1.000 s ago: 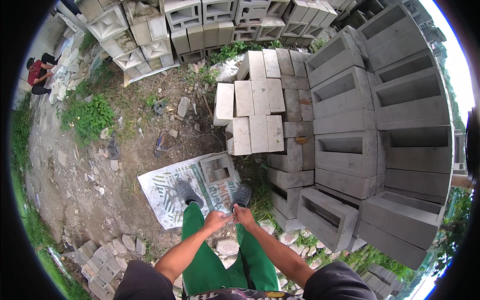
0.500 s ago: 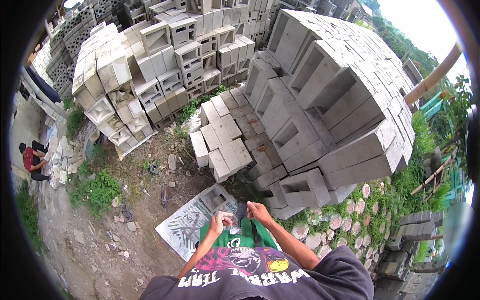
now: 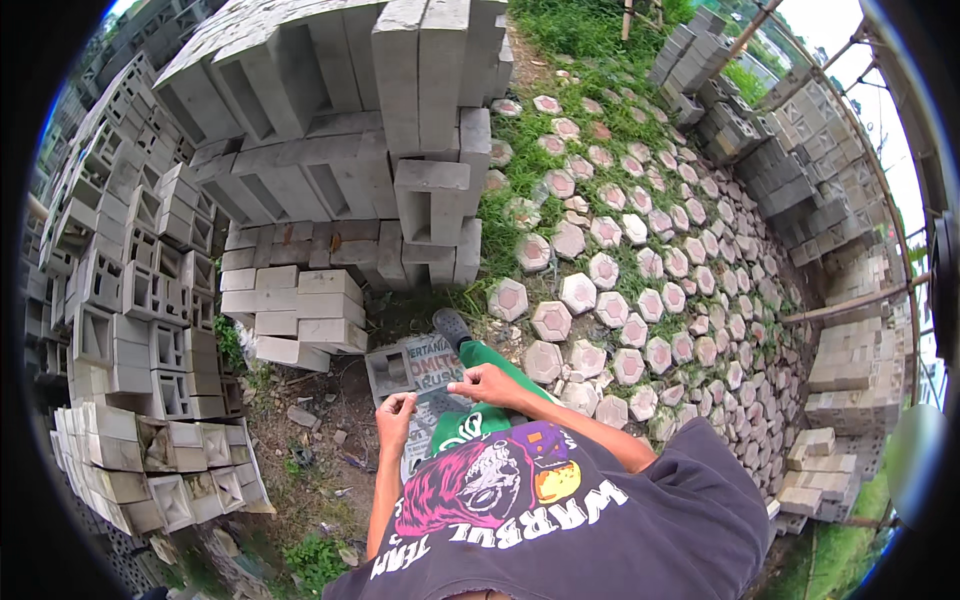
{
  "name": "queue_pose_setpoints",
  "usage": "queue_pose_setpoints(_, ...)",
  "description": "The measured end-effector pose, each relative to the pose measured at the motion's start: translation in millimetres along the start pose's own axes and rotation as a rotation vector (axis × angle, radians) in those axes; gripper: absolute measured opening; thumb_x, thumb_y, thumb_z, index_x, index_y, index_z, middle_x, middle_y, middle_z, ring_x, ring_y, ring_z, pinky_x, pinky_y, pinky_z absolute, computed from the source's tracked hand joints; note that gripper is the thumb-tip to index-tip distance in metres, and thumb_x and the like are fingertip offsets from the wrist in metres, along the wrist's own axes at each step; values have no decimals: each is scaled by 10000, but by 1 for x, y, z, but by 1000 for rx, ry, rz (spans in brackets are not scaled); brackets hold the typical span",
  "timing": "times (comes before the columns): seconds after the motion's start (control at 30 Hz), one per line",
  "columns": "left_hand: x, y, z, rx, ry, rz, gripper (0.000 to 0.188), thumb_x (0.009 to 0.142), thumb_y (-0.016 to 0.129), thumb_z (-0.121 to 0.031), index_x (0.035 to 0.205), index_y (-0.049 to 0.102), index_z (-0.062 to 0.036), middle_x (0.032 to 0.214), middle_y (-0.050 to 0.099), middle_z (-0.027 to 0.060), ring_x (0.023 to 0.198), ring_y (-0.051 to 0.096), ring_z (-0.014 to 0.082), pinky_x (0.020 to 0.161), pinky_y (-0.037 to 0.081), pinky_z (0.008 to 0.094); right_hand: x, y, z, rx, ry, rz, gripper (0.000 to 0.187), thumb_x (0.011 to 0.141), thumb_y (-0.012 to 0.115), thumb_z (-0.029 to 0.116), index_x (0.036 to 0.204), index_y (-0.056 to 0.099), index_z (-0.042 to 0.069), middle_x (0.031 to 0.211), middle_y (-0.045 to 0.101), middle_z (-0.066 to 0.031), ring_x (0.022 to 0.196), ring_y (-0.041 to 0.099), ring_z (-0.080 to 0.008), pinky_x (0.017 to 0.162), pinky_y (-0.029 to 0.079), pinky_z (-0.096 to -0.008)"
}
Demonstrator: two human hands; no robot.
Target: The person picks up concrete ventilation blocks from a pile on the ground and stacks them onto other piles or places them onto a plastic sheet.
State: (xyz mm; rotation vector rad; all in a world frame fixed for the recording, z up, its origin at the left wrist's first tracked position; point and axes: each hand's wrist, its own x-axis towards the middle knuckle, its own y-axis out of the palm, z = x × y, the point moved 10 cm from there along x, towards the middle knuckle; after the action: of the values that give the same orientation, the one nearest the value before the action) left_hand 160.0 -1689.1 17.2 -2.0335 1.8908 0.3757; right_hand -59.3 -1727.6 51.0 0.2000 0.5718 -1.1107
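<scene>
My left hand [image 3: 397, 405] is raised in front of my body, its fingers curled and pressed together. To its right, my right hand [image 3: 482, 384] is closed too, with the thumb along the bent forefinger. The hands are apart, and anything inside them is too small or hidden to make out. Beneath them a printed sheet [image 3: 432, 362] lies on the ground. A grey hollow concrete block [image 3: 383, 372] rests at its left edge. My dark shoe [image 3: 452, 325] and green trouser leg [image 3: 505, 372] show just beyond my right hand.
Small pale bricks [image 3: 292, 305] are piled ahead, against a tall stack of hollow blocks [image 3: 290, 85]. More block stacks [image 3: 130, 300] line the left. Hexagonal pavers [image 3: 602, 270] cover the grass on the right, bordered by further stacks [image 3: 855, 350] and a bamboo pole [image 3: 855, 300].
My view has swung to the right, bringing the hexagonal pavers into the middle and the stacks leftward. Both hands remain raised and closed before me; the left hand's fingers point more upward.
</scene>
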Motion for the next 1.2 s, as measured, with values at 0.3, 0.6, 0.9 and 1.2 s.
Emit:
queue_pose_setpoints(0.3,17,185,-63,244,92,540,192,887,675,-179,904,666,12,782,653,18,717,589,71,663,477,229,-88,-104,-25,155,-186,-394,222,904,630,254,907,647,32,689,595,-10,627,528,-79,572,433,-274)
queue_pose_setpoints(0.6,55,375,-117,405,132,608,504,946,578,-389,599,591,-24,564,566,7,519,504,68,486,392,251,-113,-254,-69,284,-4,-540,452,919,609,416,675,631,36,572,573,9,525,513,-53,507,406,-235)
queue_pose_setpoints(0.9,37,597,-205,512,299,858,498,1032,365,-348,823,624,21,641,574,48,615,553,129,602,445,286,-210,-458,-116,435,-121,-966,246,844,718,261,814,650,26,716,647,-13,640,566,-60,591,456,-243)
queue_pose_setpoints(1.2,47,730,-242,533,495,1083,125,843,660,-55,958,693,-19,1076,643,122,933,647,215,854,526,335,-243,-557,-147,454,114,-1134,414,754,797,394,696,601,34,651,609,-19,605,538,-92,580,449,-270)
